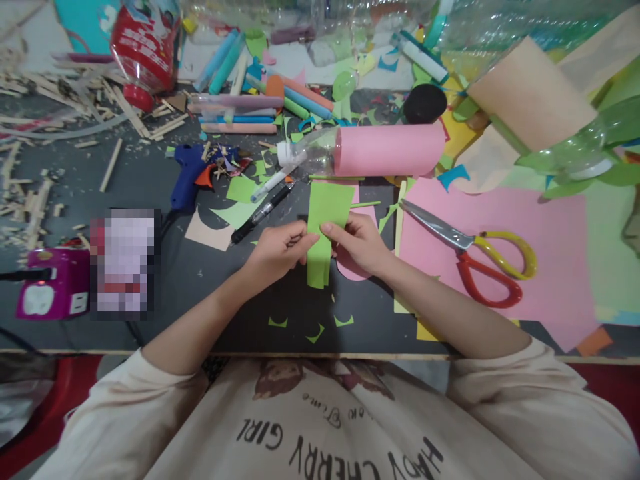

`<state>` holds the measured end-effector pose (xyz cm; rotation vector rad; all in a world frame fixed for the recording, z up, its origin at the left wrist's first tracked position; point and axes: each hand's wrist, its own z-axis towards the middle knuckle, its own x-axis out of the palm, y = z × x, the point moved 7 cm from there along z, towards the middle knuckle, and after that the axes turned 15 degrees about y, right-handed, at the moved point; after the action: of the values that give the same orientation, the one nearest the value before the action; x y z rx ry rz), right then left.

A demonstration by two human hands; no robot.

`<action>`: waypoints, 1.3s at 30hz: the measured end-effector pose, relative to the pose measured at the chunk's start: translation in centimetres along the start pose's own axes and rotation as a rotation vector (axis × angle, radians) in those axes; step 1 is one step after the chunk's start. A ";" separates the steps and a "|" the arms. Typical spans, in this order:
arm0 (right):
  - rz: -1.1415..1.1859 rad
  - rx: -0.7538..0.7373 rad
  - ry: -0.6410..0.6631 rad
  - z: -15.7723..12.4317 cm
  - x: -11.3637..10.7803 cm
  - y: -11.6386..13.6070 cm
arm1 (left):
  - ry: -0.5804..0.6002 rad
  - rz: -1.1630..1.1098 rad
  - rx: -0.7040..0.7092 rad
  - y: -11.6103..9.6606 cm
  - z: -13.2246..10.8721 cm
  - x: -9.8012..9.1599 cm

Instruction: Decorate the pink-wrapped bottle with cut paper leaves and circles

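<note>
Between my two hands is a folded strip of green paper (pixel 327 207), held upright above the dark table. My left hand (pixel 280 250) pinches its left edge with thumb and forefinger. On the right edge my right hand (pixel 361 241) grips it, thumb lying across the front. Beneath the right hand lies a pink paper piece (pixel 355 269), partly hidden. Just beyond the strip, a clear plastic bottle (pixel 320 148) wrapped in pink paper (pixel 390 150) rests on its side. Scissors (pixel 467 243) with one yellow and one red handle lie to the right on a pink sheet (pixel 555 247).
A blue glue gun (pixel 186 175) and a black pen (pixel 263 213) lie to the left. Farther left are a phone (pixel 127 260) and a purple box (pixel 55 283). Markers (pixel 237 103), wooden sticks (pixel 43 207) and paper scraps (pixel 315 333) litter the table. A red-labelled bottle (pixel 145 50) stands behind.
</note>
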<state>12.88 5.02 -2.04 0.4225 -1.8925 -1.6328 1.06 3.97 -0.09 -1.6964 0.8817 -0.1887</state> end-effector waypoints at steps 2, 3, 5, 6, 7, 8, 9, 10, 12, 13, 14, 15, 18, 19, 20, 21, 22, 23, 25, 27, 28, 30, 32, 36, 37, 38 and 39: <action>-0.001 0.001 -0.013 0.0 -0.1 0.0 | -0.007 -0.010 -0.012 0.0 0.0 -0.1; -0.001 0.000 -0.018 0.0 -0.1 0.0 | -0.010 -0.020 -0.013 0.1 0.0 -0.1; 0.008 -0.011 -0.033 -0.1 -0.2 0.1 | -0.007 -0.019 -0.004 0.0 0.0 -0.1; 0.018 -0.019 -0.043 -0.1 -0.2 0.2 | 0.001 -0.002 0.005 0.0 0.0 -0.1; 0.031 -0.030 -0.053 -0.1 -0.3 0.3 | 0.008 0.021 0.017 -0.1 -0.1 0.0; 0.044 -0.041 -0.061 -0.1 -0.4 0.3 | 0.015 0.045 0.027 -0.3 -0.1 0.0; 0.058 -0.049 -0.064 -0.1 -0.4 0.3 | 0.019 0.062 0.037 -0.4 -0.1 0.1; 0.069 -0.056 -0.064 0.0 -0.5 0.3 | 0.020 0.069 0.044 -0.5 -0.1 0.1; 0.089 -0.072 -0.068 0.0 -0.6 0.4 | 0.014 0.058 0.051 -0.5 -0.1 0.1; 0.103 -0.084 -0.077 0.1 -0.7 0.4 | 0.016 0.053 0.050 -0.5 -0.1 0.1; 0.117 -0.096 -0.089 0.1 -0.8 0.4 | 0.021 0.054 0.047 -0.5 0.0 0.2; 0.131 -0.111 -0.105 0.1 -0.9 0.4 | 0.025 0.060 0.042 -0.5 0.0 0.2; 0.144 -0.138 -0.142 0.0 -1.2 0.3 | 0.030 0.079 0.034 -0.5 0.1 0.3; 0.137 -0.139 -0.149 0.0 -1.3 0.3 | 0.026 0.078 0.037 -0.5 0.1 0.3; 0.125 -0.140 -0.159 -0.1 -1.4 0.4 | 0.023 0.073 0.039 -0.5 0.1 0.2; 0.113 -0.142 -0.173 -0.1 -1.5 0.4 | 0.021 0.067 0.039 -0.5 0.1 0.2; 0.099 -0.144 -0.189 -0.2 -1.5 0.5 | 0.021 0.061 0.036 -0.5 0.1 0.2; 0.086 -0.146 -0.208 -0.2 -1.6 0.6 | 0.024 0.054 0.029 -0.4 0.1 0.2; 0.063 -0.150 -0.247 -0.4 -1.8 0.8 | 0.035 0.039 0.014 -0.3 0.1 0.3; 0.047 -0.152 -0.271 -0.5 -1.9 1.1 | 0.046 0.014 0.004 -0.3 0.2 0.3; 0.039 -0.153 -0.278 -0.5 -1.9 1.2 | 0.051 -0.001 0.001 -0.3 0.2 0.3; 0.029 -0.156 -0.290 -0.6 -1.9 1.3 | 0.062 -0.037 -0.008 -0.3 0.2 0.3; 0.023 -0.163 -0.320 -0.7 -2.1 1.4 | 0.084 -0.071 -0.022 -0.3 0.2 0.4; 0.013 -0.191 -0.381 -0.9 -2.8 1.4 | 0.105 -0.124 -0.029 -0.2 0.2 0.6; 0.011 -0.193 -0.381 -0.9 -2.9 1.4 | 0.100 -0.132 -0.025 -0.1 0.1 0.5; 0.011 -0.195 -0.379 -0.9 -3.0 1.3 | 0.093 -0.137 -0.021 -0.1 0.1 0.5; 0.015 -0.196 -0.378 -0.9 -3.1 1.2 | 0.088 -0.139 -0.018 0.0 0.1 0.5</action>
<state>15.96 6.41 -1.51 0.0162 -1.9622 -1.9731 1.46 3.74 -0.25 -1.7785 0.8328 -0.3521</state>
